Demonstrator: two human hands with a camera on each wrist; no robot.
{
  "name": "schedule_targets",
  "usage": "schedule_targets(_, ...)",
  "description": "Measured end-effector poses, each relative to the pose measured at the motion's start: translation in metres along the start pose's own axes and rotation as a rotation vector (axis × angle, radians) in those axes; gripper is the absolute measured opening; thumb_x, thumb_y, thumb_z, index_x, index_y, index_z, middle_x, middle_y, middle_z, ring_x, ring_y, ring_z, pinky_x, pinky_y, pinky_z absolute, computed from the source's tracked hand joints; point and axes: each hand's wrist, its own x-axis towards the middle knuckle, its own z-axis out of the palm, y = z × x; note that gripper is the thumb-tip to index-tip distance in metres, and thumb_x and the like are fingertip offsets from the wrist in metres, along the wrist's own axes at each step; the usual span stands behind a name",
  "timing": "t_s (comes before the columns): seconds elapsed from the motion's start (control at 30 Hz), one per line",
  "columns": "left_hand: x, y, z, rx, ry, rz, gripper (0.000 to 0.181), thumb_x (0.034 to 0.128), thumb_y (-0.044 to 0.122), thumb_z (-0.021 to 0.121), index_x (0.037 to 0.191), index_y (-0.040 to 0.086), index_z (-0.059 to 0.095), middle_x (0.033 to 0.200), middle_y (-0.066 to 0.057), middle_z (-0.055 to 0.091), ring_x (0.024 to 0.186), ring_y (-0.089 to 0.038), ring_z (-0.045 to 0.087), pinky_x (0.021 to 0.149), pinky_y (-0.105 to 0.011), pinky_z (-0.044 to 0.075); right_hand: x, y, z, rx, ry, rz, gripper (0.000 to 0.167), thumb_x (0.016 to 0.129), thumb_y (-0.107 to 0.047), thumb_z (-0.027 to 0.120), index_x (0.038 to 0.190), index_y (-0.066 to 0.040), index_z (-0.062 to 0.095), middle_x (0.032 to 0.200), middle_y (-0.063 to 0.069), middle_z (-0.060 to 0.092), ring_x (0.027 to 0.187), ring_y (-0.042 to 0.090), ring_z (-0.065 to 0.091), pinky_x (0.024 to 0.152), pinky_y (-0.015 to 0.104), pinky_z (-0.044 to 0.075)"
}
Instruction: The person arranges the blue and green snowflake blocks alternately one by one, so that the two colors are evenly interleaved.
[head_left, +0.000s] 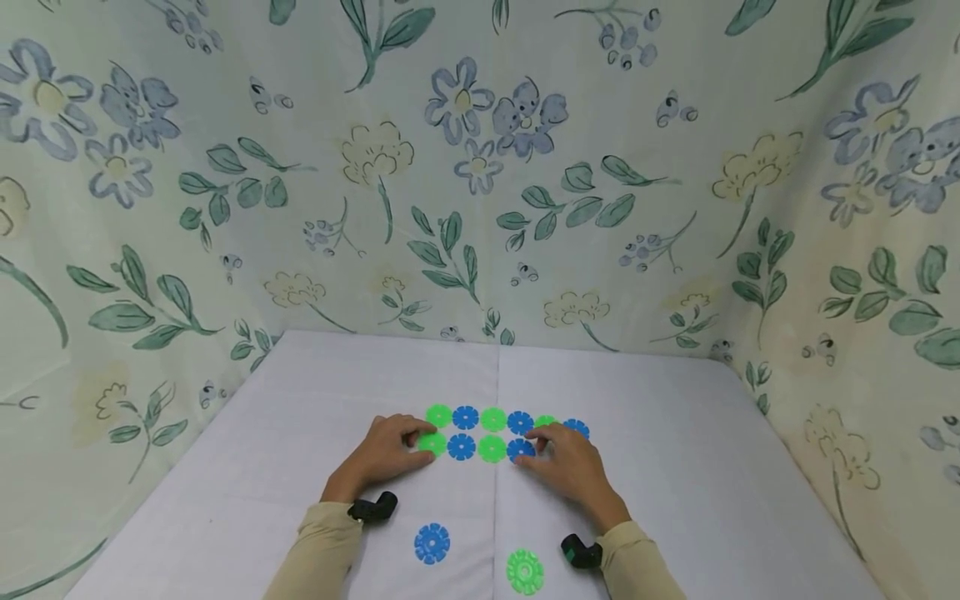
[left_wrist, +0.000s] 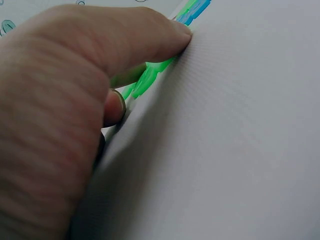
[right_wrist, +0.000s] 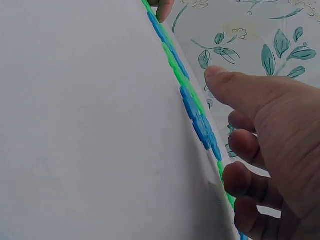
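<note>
Two rows of notched plastic discs, green and blue in turn, lie on the cloth in the head view. My left hand (head_left: 386, 450) grips the green disc (head_left: 432, 445) at the left end of the front row, thumb at its near edge and a finger at its far edge. My right hand (head_left: 570, 462) hovers around the blue disc (head_left: 520, 451) at that row's right end. Its thumb and fingers are spread apart in the right wrist view, with nothing between them. Behind it, a green disc (head_left: 547, 422) is partly hidden.
Nearer to me lie a blue disc (head_left: 432, 543) and a green disc (head_left: 525, 572), apart from the rows. A white cloth (head_left: 300, 400) with a centre crease covers the table. Floral curtains (head_left: 450, 250) stand at the back and sides.
</note>
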Motion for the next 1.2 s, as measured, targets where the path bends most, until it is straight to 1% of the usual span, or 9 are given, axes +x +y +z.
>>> schedule_targets(0.13, 0.0, 0.0, 0.002, 0.004, -0.002, 0.01, 0.039, 0.0794, 0.045, 0.082, 0.115, 0.033, 0.073, 0.075, 0.015, 0.051, 0.074, -0.004, 0.046, 0.078, -0.034, 0.027, 0.0, 0.0, -0.006, 0.033, 0.009, -0.03, 0.036, 0.077, -0.046, 0.084, 0.107, -0.027, 0.077, 0.083, -0.015, 0.061, 0.065, 0.006, 0.047, 0.053, 0.023, 0.038)
schedule_targets(0.3, 0.001, -0.002, 0.002, 0.011, 0.01, 0.009, 0.038, 0.0788, 0.045, 0.082, 0.114, 0.034, 0.073, 0.075, 0.014, 0.05, 0.073, -0.004, 0.045, 0.077, -0.034, 0.026, 0.001, -0.006, -0.017, 0.041, 0.0, -0.071, 0.032, 0.081, -0.043, 0.081, 0.109, -0.028, 0.076, 0.084, -0.015, 0.06, 0.065, 0.004, 0.048, 0.055, 0.022, 0.041)
schedule_targets(0.43, 0.003, -0.003, 0.001, 0.014, 0.011, 0.007, 0.038, 0.0794, 0.047, 0.081, 0.115, 0.034, 0.073, 0.075, 0.014, 0.05, 0.073, -0.005, 0.045, 0.078, -0.034, 0.026, -0.001, -0.01, -0.026, 0.054, -0.018, -0.07, 0.031, 0.082, -0.041, 0.082, 0.109, -0.028, 0.076, 0.085, -0.015, 0.061, 0.065, 0.005, 0.048, 0.055, 0.023, 0.041)
schedule_targets(0.6, 0.003, -0.003, 0.001, 0.008, 0.0, -0.003, 0.039, 0.0792, 0.046, 0.081, 0.115, 0.034, 0.073, 0.074, 0.015, 0.05, 0.073, -0.005, 0.046, 0.078, -0.034, 0.026, -0.008, -0.015, -0.034, 0.056, -0.069, -0.086, 0.037, 0.079, -0.045, 0.083, 0.111, -0.029, 0.075, 0.088, -0.014, 0.063, 0.067, 0.004, 0.049, 0.056, 0.021, 0.042)
schedule_targets(0.7, 0.001, -0.004, 0.001, 0.01, -0.012, -0.018, 0.039, 0.0796, 0.048, 0.08, 0.116, 0.035, 0.073, 0.074, 0.016, 0.05, 0.074, -0.004, 0.046, 0.079, -0.033, 0.027, -0.011, -0.018, -0.039, 0.056, -0.093, -0.128, 0.039, 0.078, -0.047, 0.083, 0.111, -0.028, 0.075, 0.089, -0.013, 0.064, 0.068, 0.003, 0.05, 0.057, 0.02, 0.043)
schedule_targets(0.8, 0.003, -0.002, 0.002, 0.01, -0.018, -0.014, 0.038, 0.0796, 0.047, 0.08, 0.115, 0.035, 0.073, 0.073, 0.016, 0.05, 0.074, -0.004, 0.047, 0.08, -0.034, 0.027, -0.017, -0.019, -0.047, 0.052, -0.125, -0.165, 0.039, 0.08, -0.05, 0.081, 0.112, -0.029, 0.075, 0.09, -0.015, 0.064, 0.068, 0.002, 0.05, 0.057, 0.02, 0.044)
schedule_targets(0.97, 0.002, -0.001, 0.003, 0.002, -0.013, -0.006, 0.038, 0.0793, 0.046, 0.081, 0.115, 0.034, 0.073, 0.072, 0.015, 0.05, 0.073, -0.005, 0.047, 0.08, -0.034, 0.028, -0.026, -0.02, -0.057, 0.072, -0.218, -0.229, 0.042, 0.082, -0.055, 0.076, 0.116, -0.029, 0.073, 0.092, -0.014, 0.064, 0.066, 0.0, 0.049, 0.057, 0.02, 0.045)
schedule_targets(1.07, 0.003, -0.001, 0.002, -0.001, -0.006, -0.003, 0.038, 0.079, 0.045, 0.081, 0.115, 0.034, 0.073, 0.072, 0.014, 0.05, 0.073, -0.006, 0.047, 0.08, -0.035, 0.027, -0.03, -0.018, -0.059, 0.119, -0.265, -0.276, 0.039, 0.084, -0.055, 0.075, 0.111, -0.026, 0.074, 0.092, -0.011, 0.066, 0.065, 0.0, 0.049, 0.057, 0.02, 0.045)
schedule_targets(1.2, 0.001, -0.001, 0.001, -0.009, -0.002, -0.007, 0.038, 0.0788, 0.044, 0.082, 0.114, 0.033, 0.074, 0.072, 0.014, 0.05, 0.073, -0.006, 0.046, 0.08, -0.036, 0.027, -0.035, -0.016, -0.055, 0.179, -0.32, -0.319, 0.028, 0.086, -0.05, 0.075, 0.101, -0.026, 0.073, 0.088, -0.015, 0.065, 0.063, -0.001, 0.05, 0.057, 0.019, 0.046)
